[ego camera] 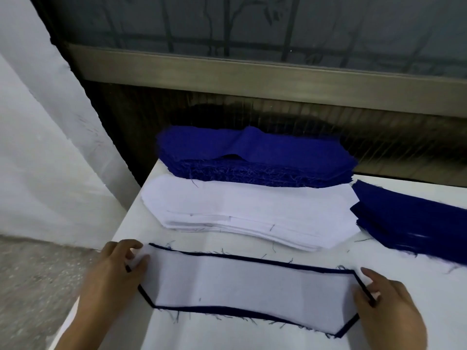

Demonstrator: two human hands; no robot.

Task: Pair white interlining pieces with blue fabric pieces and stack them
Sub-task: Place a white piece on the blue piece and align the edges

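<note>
Left grip (118, 263), right grip (384, 299) pinching interlining piece (252, 286) ends, white stack (240, 210), blue stack (252, 155) beyond

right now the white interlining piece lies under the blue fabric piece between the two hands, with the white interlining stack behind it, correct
No: the head view shows the white interlining piece on top of the blue fabric piece, whose edge rims it. It does lie between the left hand and right hand, the white interlining stack behind it.
</note>
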